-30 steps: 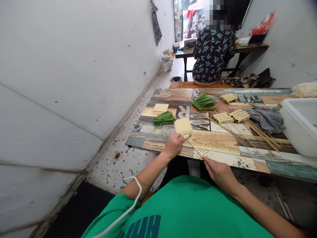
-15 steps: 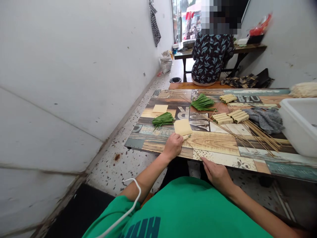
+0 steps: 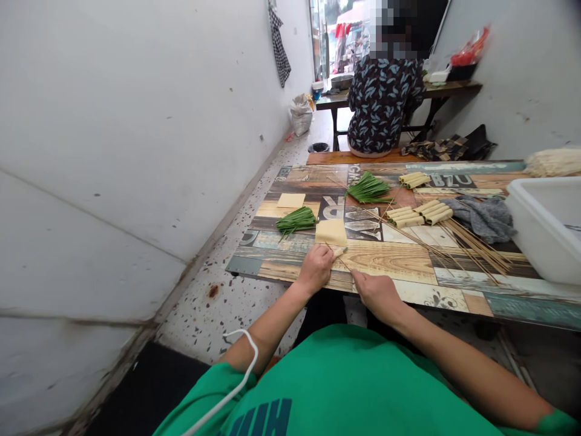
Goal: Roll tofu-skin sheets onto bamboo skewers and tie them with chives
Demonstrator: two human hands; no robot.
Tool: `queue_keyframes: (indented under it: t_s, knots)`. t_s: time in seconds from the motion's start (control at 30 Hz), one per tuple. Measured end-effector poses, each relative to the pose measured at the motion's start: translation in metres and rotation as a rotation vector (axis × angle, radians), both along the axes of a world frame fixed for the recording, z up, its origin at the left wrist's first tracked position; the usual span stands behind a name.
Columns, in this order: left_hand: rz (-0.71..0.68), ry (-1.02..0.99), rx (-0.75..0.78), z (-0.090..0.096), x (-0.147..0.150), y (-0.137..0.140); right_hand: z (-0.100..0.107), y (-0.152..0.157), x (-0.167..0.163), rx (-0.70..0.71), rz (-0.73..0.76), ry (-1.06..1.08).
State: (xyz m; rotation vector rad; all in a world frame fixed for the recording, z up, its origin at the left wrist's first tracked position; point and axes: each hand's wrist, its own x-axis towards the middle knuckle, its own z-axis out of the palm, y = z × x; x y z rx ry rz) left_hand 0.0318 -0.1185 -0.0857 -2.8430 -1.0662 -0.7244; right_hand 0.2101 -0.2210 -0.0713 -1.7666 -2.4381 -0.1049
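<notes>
At the table's near edge my left hand (image 3: 316,268) is closed around a small pale-yellow tofu-skin roll (image 3: 339,252) with green at its end. My right hand (image 3: 376,295) pinches a thin bamboo skewer (image 3: 345,265) that runs into the roll. A thin tip pokes out past my left fingers. Just beyond lies a square tofu-skin sheet (image 3: 331,232), and a second sheet (image 3: 291,200) is farther left. One bunch of cut chives (image 3: 296,221) rests between them; another chive bunch (image 3: 367,189) sits farther back. Finished-looking rolls (image 3: 402,216) lie side by side to the right.
Loose skewers (image 3: 479,249) are spread over the right of the patterned table (image 3: 390,257). Near them are a grey cloth (image 3: 483,219) and a white plastic tub (image 3: 540,230). A person in a leaf-print shirt (image 3: 384,109) sits beyond, at another table (image 3: 454,91).
My right hand has slid up and left along the skewer, closer to the roll. A thin tip now shows past my left hand, which stays on the roll. The view has shifted slightly.
</notes>
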Motion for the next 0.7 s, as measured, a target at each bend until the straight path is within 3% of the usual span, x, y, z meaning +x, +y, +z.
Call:
queue_keyframes:
  t_s: [0.17,0.33,0.47,0.6,0.7]
  knots:
    - [-0.01,0.008,0.02,0.003,-0.001,-0.006,0.021,0.009,-0.002,-0.126,-0.007,-0.048]
    - [-0.048,0.013,0.04,0.0,0.016,-0.024,0.012,-0.012,0.025,-0.021,0.027,-0.012]
    - [-0.08,0.067,0.057,0.004,0.06,-0.022,0.002,-0.019,0.077,0.137,0.046,-0.002]
    - [-0.095,0.079,0.063,0.015,0.122,0.002,0.002,-0.004,0.135,0.278,-0.02,-0.075]
    - [-0.083,0.076,-0.021,0.018,0.161,0.015,0.001,0.008,0.164,0.235,-0.104,-0.141]
